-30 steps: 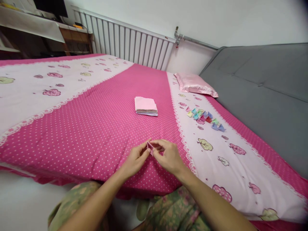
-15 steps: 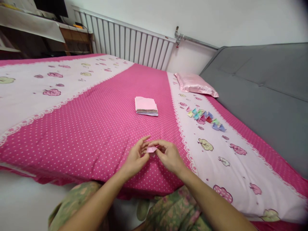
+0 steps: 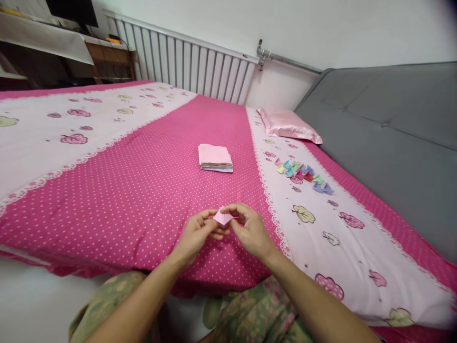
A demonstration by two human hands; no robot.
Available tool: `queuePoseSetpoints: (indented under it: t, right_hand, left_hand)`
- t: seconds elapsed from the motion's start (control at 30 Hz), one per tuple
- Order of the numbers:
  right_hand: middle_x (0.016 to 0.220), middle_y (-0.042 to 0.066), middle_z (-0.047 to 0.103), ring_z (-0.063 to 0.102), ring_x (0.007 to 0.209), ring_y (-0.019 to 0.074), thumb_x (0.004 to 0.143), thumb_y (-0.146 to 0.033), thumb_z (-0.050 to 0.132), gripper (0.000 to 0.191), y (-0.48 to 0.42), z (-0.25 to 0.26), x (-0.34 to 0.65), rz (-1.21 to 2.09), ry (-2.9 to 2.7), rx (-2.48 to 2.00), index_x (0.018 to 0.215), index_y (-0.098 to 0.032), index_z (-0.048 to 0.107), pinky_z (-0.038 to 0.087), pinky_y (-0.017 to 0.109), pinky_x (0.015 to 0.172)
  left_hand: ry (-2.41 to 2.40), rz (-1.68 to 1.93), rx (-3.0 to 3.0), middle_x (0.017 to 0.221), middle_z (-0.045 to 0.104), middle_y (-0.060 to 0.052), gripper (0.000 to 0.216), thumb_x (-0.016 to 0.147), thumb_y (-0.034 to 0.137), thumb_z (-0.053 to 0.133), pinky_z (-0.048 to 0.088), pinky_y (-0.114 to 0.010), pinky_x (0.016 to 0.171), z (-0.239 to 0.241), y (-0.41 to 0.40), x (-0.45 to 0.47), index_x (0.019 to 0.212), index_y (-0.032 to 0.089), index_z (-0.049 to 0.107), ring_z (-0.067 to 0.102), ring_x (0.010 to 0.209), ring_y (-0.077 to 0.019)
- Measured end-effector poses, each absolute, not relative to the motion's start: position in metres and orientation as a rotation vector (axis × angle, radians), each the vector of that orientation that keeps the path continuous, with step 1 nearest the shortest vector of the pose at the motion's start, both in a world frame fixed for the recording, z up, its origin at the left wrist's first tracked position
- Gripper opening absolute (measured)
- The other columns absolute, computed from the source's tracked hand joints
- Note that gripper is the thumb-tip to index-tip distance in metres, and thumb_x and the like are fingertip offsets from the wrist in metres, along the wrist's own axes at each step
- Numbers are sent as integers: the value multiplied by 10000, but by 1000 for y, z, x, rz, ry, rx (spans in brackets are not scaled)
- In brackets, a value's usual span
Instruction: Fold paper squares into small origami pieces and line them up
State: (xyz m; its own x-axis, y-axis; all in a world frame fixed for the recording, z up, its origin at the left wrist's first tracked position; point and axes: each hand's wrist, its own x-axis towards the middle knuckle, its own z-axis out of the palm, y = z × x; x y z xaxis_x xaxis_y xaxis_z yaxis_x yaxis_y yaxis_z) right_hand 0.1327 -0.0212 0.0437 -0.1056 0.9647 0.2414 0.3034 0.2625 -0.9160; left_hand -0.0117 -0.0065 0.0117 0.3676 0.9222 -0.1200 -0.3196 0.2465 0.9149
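A small folded piece of pink paper is held between my two hands, just above the near edge of the bed. My left hand pinches its left corner between thumb and fingers. On the other side, my right hand grips the paper's right side, with fingertips over its top. Further back lies a stack of square paper sheets, a pink one uppermost. Several small folded paper pieces in mixed colours sit grouped on the white band to the right.
The bed has a pink dotted cover with white printed bands. A pink pillow rests by the grey headboard. Behind stand a radiator and, at far left, a desk with a monitor.
The pink paper has turned and now shows a pointed, diamond-like face. My left hand has shifted its fingers beneath and beside it; my right hand stays nearly in place.
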Motion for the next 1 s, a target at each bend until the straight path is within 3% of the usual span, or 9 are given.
queuePoseSetpoints:
  t: [0.23,0.57,0.73,0.87,1.0]
  right_hand:
    - [927,48,596,567,854,153,767,-63,450,303,-22,48,135,715,-1813,-1226,977,-202,619,466,287,762]
    - [963,58,572,557,893,152,783,-69,447,358,-21,44,136,768,-1822,-1175,1039,-233,636,474,288,760]
    - [943,62,616,590,837,151,756,-142,531,276,-19,45,136,910,-1628,-1205,1009,-192,631,494,288,733]
    - [824,62,643,606,730,151,707,-214,623,344,-17,44,137,1012,-1514,-1262,1042,-140,596,498,280,671]
    - [731,59,664,602,652,149,689,-275,651,203,-16,40,139,1025,-1535,-1286,833,-133,674,480,270,614]
  left_hand:
    - [722,964,777,792,700,-63,173,697,128,577,505,-172,633,17,-4,-15,847,114,659,667,665,-131]
    - [779,987,848,842,701,-65,261,643,241,720,483,-214,730,11,-3,-14,873,128,673,641,718,-115]
    - [843,982,960,797,702,-64,279,617,262,733,466,-212,669,10,-3,-14,857,127,684,625,673,-113]
    - [862,958,1073,674,683,-44,264,595,308,734,438,-206,564,13,-5,-13,768,113,690,579,560,-99]
    - [855,936,1162,572,634,-27,282,594,353,718,405,-209,498,11,-5,-11,712,102,666,530,492,-91]
